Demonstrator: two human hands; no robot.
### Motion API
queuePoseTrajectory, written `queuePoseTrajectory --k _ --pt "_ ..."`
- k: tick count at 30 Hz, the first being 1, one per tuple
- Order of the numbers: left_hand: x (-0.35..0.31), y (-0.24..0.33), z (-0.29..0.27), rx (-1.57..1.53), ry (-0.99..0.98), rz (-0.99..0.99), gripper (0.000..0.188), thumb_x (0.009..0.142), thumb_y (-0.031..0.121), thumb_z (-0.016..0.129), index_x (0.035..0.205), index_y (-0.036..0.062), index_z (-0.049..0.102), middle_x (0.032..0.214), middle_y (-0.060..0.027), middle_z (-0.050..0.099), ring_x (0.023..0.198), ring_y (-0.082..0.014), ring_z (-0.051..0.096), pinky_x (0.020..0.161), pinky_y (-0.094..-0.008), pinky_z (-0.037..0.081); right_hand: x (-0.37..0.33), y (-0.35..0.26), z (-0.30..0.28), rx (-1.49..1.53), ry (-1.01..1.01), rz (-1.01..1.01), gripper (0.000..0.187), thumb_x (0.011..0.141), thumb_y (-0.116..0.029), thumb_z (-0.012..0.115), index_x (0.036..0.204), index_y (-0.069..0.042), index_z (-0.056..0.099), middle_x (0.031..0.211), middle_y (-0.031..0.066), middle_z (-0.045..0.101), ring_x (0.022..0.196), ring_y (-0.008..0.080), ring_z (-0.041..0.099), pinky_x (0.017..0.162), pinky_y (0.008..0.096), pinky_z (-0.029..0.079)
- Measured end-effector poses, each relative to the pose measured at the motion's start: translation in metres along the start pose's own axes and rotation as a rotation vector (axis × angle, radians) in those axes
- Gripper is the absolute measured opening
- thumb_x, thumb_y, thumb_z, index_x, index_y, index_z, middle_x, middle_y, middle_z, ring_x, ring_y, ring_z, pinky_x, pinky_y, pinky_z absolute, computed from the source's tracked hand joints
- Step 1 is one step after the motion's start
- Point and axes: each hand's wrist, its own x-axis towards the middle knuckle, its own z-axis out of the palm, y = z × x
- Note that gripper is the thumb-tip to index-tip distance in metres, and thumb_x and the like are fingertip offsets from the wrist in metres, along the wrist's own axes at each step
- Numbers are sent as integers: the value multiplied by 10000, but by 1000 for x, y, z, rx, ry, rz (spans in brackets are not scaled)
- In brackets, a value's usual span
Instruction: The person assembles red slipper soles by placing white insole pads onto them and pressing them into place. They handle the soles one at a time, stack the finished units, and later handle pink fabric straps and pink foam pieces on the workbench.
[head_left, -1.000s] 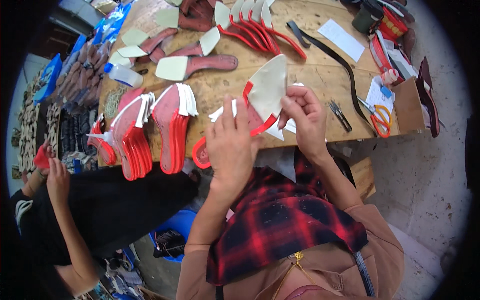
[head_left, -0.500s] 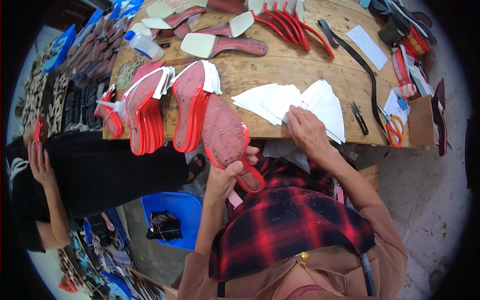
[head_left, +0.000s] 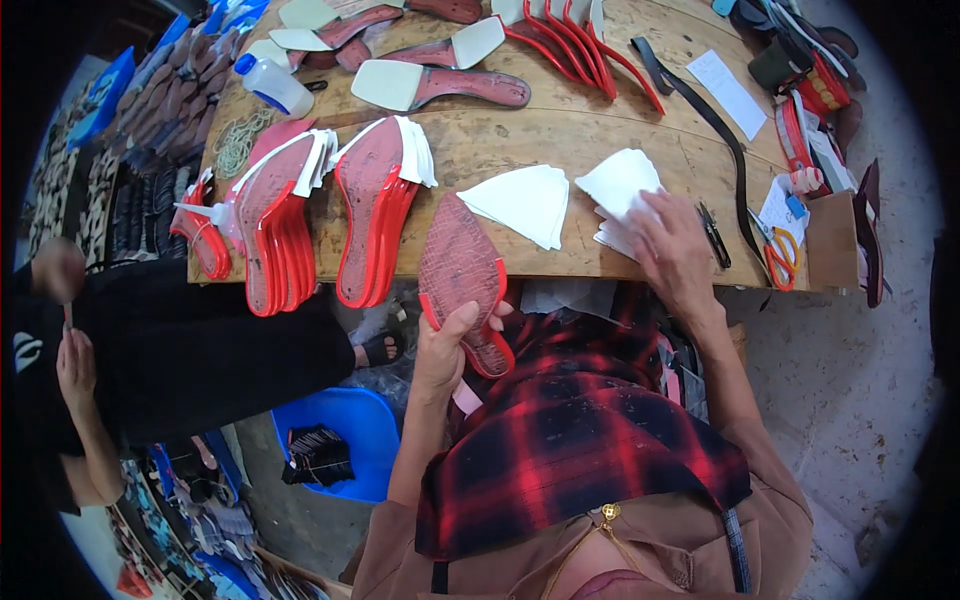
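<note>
My left hand [head_left: 447, 345] is wrapped round the narrow waist of a shoe insole [head_left: 462, 255], with its pointed end up and its thumb on top. The insole has a reddish, scored face and a glossy red edge band; no white piece covers its tip. My right hand [head_left: 680, 250] is at the right side of a stack of white wedge-shaped pieces [head_left: 618, 180] on the table. Motion smears its fingers, so any grip on a piece cannot be made out. Left of it lies a fanned stack of white pieces [head_left: 520, 200].
Two stacks of red-edged insoles with white tips, one left [head_left: 275, 240] and one nearer [head_left: 370, 230], overhang the wooden table [head_left: 600, 125]. A glue bottle [head_left: 275, 85], tweezers [head_left: 713, 235], orange scissors [head_left: 782, 255] and a black strap [head_left: 715, 120] lie about. A co-worker [head_left: 190, 350] stands left; a blue bin [head_left: 375, 430] sits below.
My right hand has moved right, and the white pieces now lie in two separate groups. My left hand has shifted slightly left with the insole. The view has shifted a little.
</note>
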Motion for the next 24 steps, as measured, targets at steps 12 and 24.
queuePoseTrajectory --k 12,24 --pt "-9 6 -11 16 89 41 334 894 219 633 1135 -2 570 950 -150 694 782 -182 650 747 -294 527 26 -66 117 200 -84 -215 188 831 -41 617 992 52 587 1070 227 603 924 377 632 778 443 527" --pt "5 -4 5 -69 46 60 262 936 195 592 1112 1 598 968 -127 696 816 -150 646 782 -298 524 42 -59 106 351 -77 -101 228 795 -112 674 988 -3 619 955 167 655 870 333 643 755 421 514"
